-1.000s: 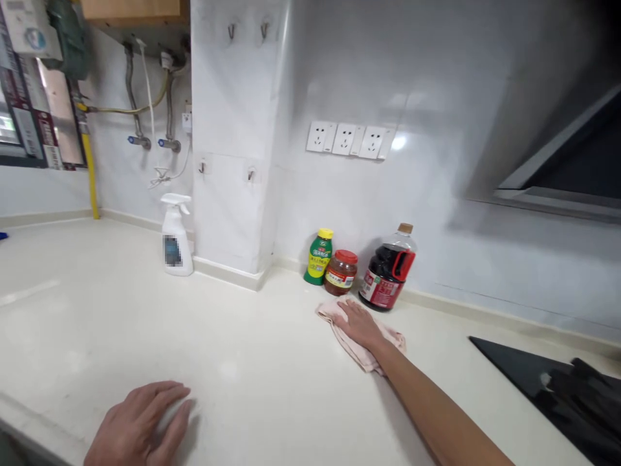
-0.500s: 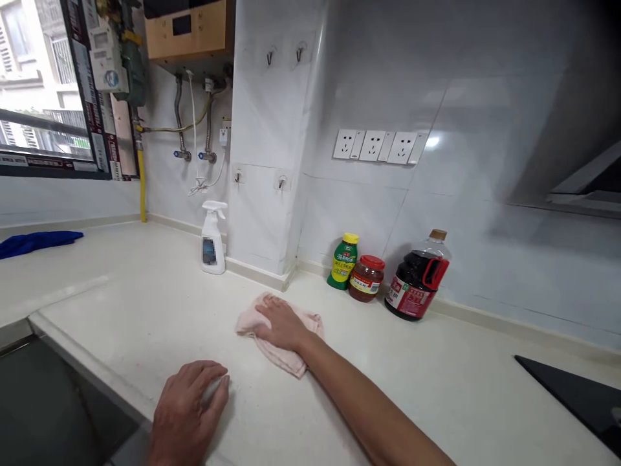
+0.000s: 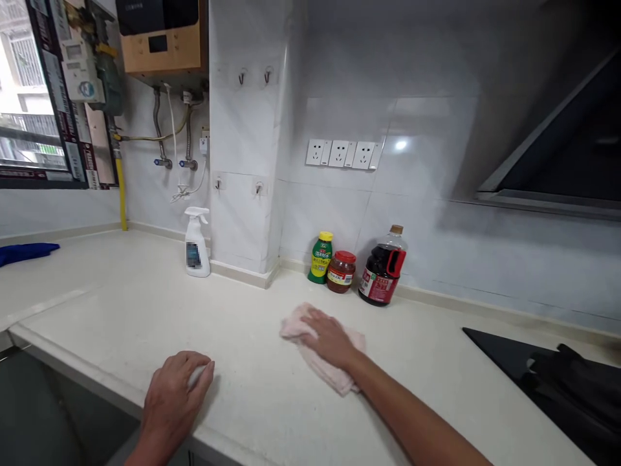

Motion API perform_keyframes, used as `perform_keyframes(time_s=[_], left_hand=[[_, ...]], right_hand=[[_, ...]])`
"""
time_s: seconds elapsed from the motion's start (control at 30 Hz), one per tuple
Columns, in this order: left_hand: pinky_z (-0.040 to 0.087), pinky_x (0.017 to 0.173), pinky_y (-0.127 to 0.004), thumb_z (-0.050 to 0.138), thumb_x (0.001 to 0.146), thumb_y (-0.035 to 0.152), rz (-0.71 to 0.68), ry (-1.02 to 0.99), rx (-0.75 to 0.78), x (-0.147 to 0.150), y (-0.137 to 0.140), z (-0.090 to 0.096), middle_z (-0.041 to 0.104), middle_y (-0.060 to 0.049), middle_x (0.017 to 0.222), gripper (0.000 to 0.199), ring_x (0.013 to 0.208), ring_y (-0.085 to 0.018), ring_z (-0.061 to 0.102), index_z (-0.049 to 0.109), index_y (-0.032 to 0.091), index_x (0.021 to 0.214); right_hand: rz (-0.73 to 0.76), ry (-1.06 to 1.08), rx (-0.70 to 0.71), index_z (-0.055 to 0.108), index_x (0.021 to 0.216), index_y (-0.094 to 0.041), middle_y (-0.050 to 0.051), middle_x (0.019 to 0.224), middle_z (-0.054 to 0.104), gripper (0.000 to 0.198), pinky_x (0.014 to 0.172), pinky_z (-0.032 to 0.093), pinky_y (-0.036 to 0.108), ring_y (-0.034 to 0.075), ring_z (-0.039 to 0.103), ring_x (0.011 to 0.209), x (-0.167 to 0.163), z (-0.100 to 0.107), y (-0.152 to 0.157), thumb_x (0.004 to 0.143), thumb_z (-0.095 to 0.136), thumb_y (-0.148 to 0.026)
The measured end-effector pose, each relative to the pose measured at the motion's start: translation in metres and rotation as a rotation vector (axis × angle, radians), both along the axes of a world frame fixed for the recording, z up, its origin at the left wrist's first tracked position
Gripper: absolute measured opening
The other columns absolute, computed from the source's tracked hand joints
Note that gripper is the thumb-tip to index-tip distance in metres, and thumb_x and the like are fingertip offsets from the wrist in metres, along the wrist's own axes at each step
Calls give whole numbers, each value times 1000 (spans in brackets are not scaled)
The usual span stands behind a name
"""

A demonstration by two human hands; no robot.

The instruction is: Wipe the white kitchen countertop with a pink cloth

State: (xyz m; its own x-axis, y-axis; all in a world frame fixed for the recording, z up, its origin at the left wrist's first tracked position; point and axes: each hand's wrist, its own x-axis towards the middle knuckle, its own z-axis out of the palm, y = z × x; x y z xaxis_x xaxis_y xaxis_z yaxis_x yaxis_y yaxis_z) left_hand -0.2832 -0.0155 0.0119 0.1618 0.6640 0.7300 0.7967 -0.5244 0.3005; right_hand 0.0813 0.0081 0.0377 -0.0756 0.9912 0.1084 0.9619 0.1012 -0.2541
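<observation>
My right hand [image 3: 330, 338] presses down on a pale pink cloth [image 3: 323, 369] on the counter, its fingers lying over the cloth's upper part. The cloth is spread and slightly crumpled, and its edges look blurred. Nearer the front edge, my left hand [image 3: 177, 395] rests on the counter with its fingers curled and the thumb close to the index finger. A whitish patch shows in the gap between them; whether that is an object or the counter, I cannot tell. The cream-white counter [image 3: 242, 330] lies under both hands.
Against the wall stand a green bottle [image 3: 320, 259], a red-lidded jar [image 3: 341, 272] and a dark sauce jug [image 3: 383, 268]. A white spray bottle [image 3: 196, 246] is by the pillar. A blue cloth [image 3: 29, 252] lies far left, a black hob [image 3: 538, 375] right, beneath a range hood [image 3: 557, 149].
My right hand and the pink cloth have slid right along the counter. The view has turned right, showing more of the hob and hood. My left thumb and index finger are closer together.
</observation>
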Motion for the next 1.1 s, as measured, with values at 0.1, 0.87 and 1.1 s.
perform_keyframes(time_s=[0.1,0.87,1.1], left_hand=[[43,74,-32,48,94,41,-4,-10,-19,0,0,0,73,-2,91,27,89,-22,65,69,26,85],[45,87,-41,41,94,54,19,9,-210,5,-9,18,74,-6,109,44,106,-28,64,73,25,98],[47,86,-41,40,95,53,40,-11,-241,-1,-5,18,76,-6,108,44,107,-30,66,74,24,95]], right_hand=[[-316,-48,-7,41,152,-28,6,165,21,65,121,15,54,29,15,151,90,-9,-32,96,32,-62],[185,76,-89,32,155,-33,6,167,5,70,122,-2,55,31,-4,153,-113,6,-97,96,45,-67],[486,249,-91,42,149,-38,0,165,21,60,124,2,52,24,7,153,-96,16,-140,92,56,-52]])
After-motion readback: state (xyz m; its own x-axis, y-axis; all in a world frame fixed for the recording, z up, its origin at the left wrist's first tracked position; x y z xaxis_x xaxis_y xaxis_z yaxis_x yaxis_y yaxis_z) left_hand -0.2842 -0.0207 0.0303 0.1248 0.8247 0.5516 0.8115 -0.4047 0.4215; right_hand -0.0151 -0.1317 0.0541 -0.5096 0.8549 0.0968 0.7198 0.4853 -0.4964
